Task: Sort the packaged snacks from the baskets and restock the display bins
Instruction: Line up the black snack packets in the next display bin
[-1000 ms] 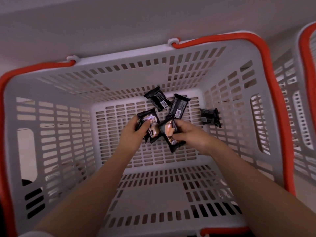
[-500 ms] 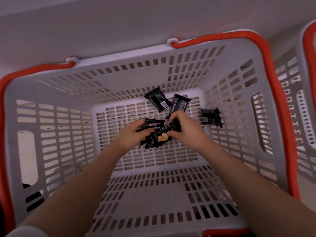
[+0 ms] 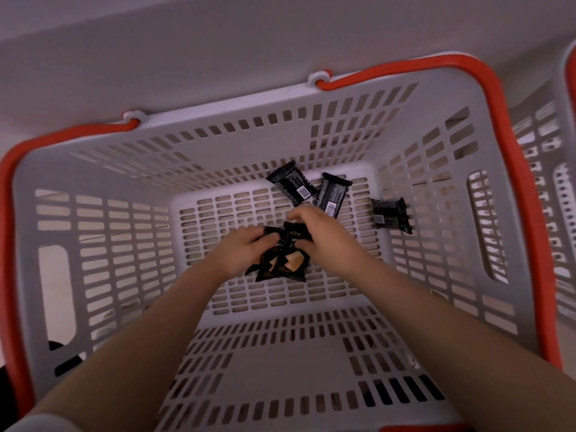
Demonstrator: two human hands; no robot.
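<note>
Two hands work inside the grey basket (image 3: 93, 188), down near its slotted floor. Left hand (image 3: 238, 254) and right hand (image 3: 318, 235) both curl around a bunch of packets (image 3: 280, 263), dark and glossy. Three packets lie loose beyond: one (image 3: 291, 186), another (image 3: 333, 194), a third (image 3: 391, 215) against the right wall. They look light, crinkly and slippery; pinching the crimped ends would likely hold best.

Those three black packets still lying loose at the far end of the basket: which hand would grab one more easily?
Probably the right hand. Its fingers already lie beside the middle packet, with the others close by. The left hand sits farther back, gripping the gathered packets.
</note>
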